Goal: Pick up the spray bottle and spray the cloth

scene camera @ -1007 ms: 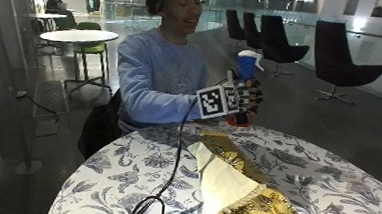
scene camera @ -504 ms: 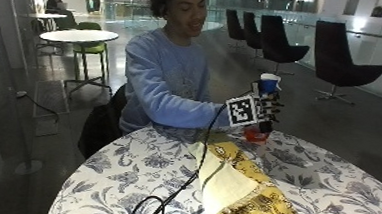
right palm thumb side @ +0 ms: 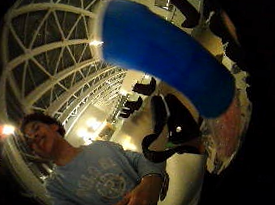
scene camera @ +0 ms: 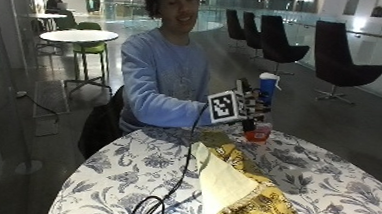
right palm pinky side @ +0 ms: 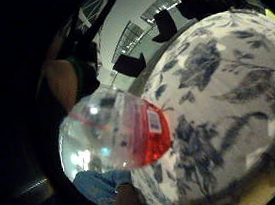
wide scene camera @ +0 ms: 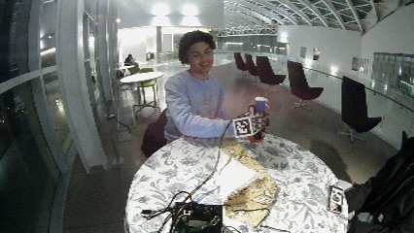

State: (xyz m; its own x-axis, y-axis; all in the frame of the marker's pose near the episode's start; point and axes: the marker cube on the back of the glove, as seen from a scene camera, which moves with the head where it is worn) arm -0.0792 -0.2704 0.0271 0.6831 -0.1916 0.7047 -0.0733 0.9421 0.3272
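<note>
Only a barcode label, unreadable.

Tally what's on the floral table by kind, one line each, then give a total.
Spray bottle, held by the gloved right hand: 1
Yellow cloth: 1
Phone: 1
Black cable bundle with a device: 1
Total: 4

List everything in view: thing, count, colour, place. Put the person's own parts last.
Spray bottle: one, clear with blue top and red base, at the table's far edge.
Cloth: one, yellow with a cream underside, lying mid-table.
Table: one, round, white with grey-blue flowers.
Phone: one, dark, near the table's edge.
Cables: black, trailing across the table.
Chairs: several, dark, behind.
Right hand: black glove, grips the spray bottle.
</note>
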